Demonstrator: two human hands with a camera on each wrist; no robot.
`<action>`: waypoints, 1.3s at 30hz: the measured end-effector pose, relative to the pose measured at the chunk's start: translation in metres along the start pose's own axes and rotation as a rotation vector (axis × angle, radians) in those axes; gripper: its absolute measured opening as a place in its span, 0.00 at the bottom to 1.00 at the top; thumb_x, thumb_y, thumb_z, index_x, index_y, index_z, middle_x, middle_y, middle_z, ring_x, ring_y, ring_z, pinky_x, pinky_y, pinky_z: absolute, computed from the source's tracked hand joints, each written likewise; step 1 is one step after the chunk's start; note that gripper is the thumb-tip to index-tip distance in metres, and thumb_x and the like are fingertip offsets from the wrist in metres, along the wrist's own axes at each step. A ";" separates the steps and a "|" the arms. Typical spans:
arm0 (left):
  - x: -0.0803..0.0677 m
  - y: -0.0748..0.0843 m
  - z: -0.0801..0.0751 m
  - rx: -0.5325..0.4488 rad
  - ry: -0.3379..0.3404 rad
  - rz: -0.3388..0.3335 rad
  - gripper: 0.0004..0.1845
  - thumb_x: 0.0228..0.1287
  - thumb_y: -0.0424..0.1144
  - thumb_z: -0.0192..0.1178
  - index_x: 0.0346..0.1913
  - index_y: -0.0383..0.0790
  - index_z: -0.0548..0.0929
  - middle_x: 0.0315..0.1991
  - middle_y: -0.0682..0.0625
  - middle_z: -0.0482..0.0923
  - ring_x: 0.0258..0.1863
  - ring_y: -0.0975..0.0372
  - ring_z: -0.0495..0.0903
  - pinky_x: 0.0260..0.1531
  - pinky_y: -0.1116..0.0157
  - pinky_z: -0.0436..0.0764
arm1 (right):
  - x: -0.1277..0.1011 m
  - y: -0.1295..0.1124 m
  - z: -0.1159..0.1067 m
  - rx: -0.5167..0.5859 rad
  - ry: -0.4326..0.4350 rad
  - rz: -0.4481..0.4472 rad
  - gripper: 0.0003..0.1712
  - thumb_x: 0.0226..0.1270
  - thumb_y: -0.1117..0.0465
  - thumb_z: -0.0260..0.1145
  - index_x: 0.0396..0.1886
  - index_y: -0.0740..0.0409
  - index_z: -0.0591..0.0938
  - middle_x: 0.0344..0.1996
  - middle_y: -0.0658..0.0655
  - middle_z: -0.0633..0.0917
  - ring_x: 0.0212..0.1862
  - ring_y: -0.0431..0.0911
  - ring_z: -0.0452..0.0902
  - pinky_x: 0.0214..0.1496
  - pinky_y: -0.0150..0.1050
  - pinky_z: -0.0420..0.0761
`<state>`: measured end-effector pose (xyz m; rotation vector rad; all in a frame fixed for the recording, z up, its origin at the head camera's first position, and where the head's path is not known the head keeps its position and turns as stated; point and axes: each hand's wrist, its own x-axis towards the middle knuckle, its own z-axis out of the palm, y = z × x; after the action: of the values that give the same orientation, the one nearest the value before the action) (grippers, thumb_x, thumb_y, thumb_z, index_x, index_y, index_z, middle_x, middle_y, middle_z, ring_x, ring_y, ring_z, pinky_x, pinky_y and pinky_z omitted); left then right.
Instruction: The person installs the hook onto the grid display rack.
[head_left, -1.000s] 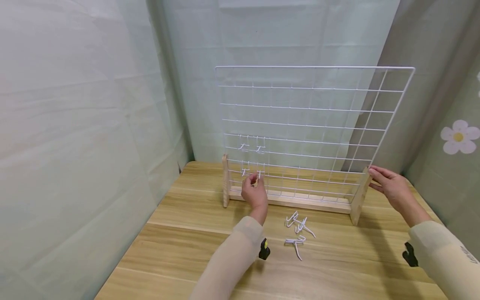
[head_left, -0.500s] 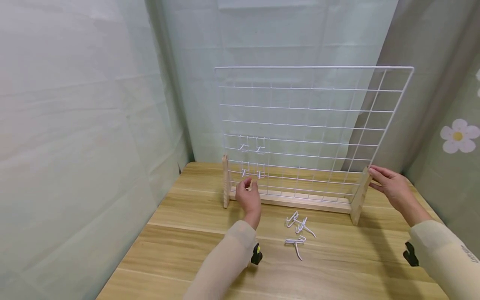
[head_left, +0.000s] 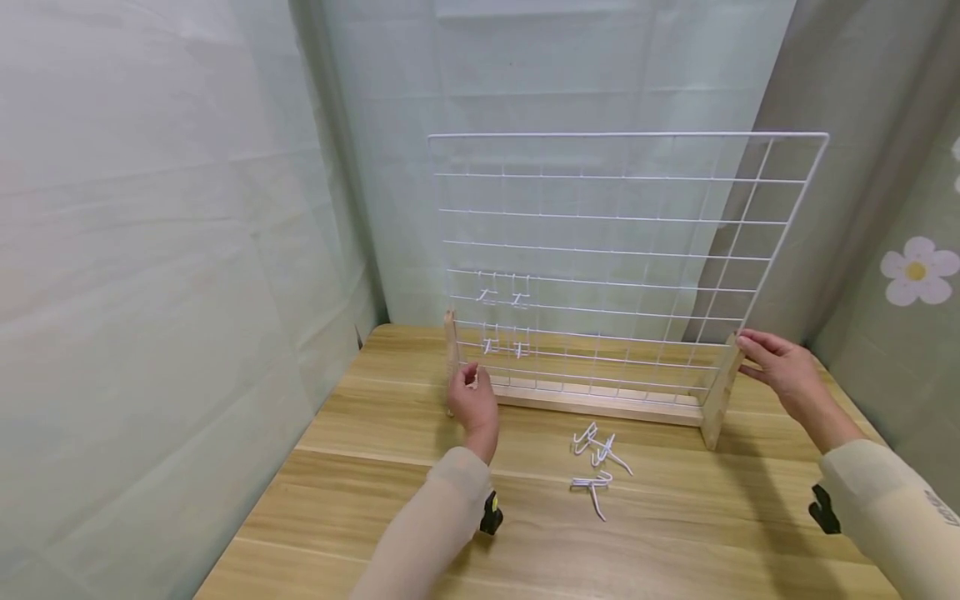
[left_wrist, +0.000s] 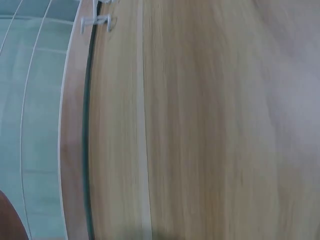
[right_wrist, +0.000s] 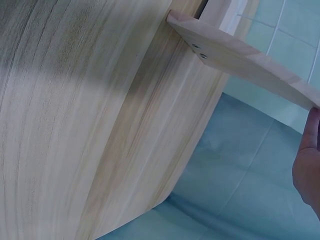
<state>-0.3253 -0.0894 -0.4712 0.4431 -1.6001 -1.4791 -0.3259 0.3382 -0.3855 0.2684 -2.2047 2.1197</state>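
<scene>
A white wire grid rack [head_left: 630, 134] stands upright in a wooden base [head_left: 592, 406]. My right hand [head_left: 783, 371] pinches the upper end of its right wooden upright [head_left: 718, 400]; the right wrist view shows fingers [right_wrist: 311, 131] against that upright [right_wrist: 240, 57]. My left hand [head_left: 474, 408] is just in front of the left wooden upright [head_left: 451, 337], fingers loosely bent, nothing seen in them. Several white double-prong hooks [head_left: 520, 298] hang in two rows on the grid's lower left. Only a bit of the left hand [left_wrist: 9, 220] shows in the left wrist view.
Several loose white hooks [head_left: 592, 482] lie on the wood-grain table [head_left: 337, 500] in front of the base. Pale green cloth [head_left: 540, 67] hangs behind the table and at both sides.
My left hand has come away from the lower right hung hook and moved left and down to the left upright. The right hand has stayed in place.
</scene>
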 end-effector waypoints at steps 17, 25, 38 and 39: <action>0.067 0.008 -0.021 0.001 0.034 -0.063 0.09 0.66 0.38 0.61 0.40 0.34 0.84 0.36 0.45 0.79 0.40 0.55 0.76 0.44 0.60 0.74 | 0.000 -0.001 0.006 -0.198 0.073 0.070 0.32 0.75 0.50 0.58 0.68 0.67 0.68 0.40 0.31 0.79 0.40 0.24 0.76 0.40 0.27 0.82; 0.107 0.025 -0.020 -0.007 -0.219 -0.086 0.16 0.68 0.42 0.61 0.52 0.35 0.81 0.50 0.40 0.78 0.51 0.53 0.74 0.54 0.57 0.73 | -0.002 -0.004 0.006 -0.210 0.067 0.072 0.31 0.75 0.50 0.58 0.68 0.66 0.69 0.40 0.30 0.79 0.40 0.23 0.78 0.40 0.27 0.82; 0.129 0.038 -0.016 0.001 -0.562 -0.137 0.24 0.72 0.47 0.59 0.63 0.35 0.76 0.59 0.43 0.76 0.59 0.53 0.73 0.60 0.57 0.73 | -0.023 -0.004 -0.001 -0.014 0.053 -0.033 0.07 0.75 0.59 0.60 0.48 0.44 0.80 0.39 0.35 0.85 0.41 0.29 0.82 0.39 0.27 0.82; 0.129 0.038 -0.017 -0.001 -0.570 -0.136 0.24 0.72 0.47 0.59 0.63 0.35 0.75 0.59 0.43 0.75 0.60 0.53 0.72 0.61 0.57 0.72 | -0.024 -0.004 -0.001 -0.012 0.068 -0.033 0.07 0.74 0.59 0.61 0.47 0.43 0.80 0.39 0.35 0.85 0.40 0.28 0.82 0.39 0.26 0.82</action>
<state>-0.3711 -0.1891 -0.3912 0.1295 -2.0368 -1.8177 -0.3017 0.3404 -0.3856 0.2272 -2.1593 2.0664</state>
